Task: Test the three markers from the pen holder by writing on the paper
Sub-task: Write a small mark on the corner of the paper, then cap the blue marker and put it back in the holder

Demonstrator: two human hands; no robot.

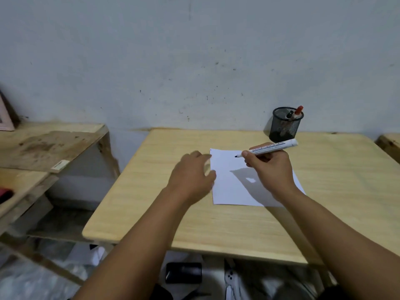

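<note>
A white sheet of paper (233, 187) lies on the light wooden table (216, 230). My right hand (270, 169) grips an uncapped white marker (272, 147), its black tip pointing left just above the paper's far edge. My left hand (192, 174) hovers over the paper's left edge with fingers loosely bent; I cannot tell whether it holds the cap. At the back right stands a black mesh pen holder (285, 124) with a red-capped marker (298, 111) and a black-capped one (289, 114) inside.
A grey wall rises right behind the table. Rough wooden shelves (49, 146) stand to the left, with a red object (5, 194) on the lower board. Dark items and plastic lie on the floor below the table's front edge.
</note>
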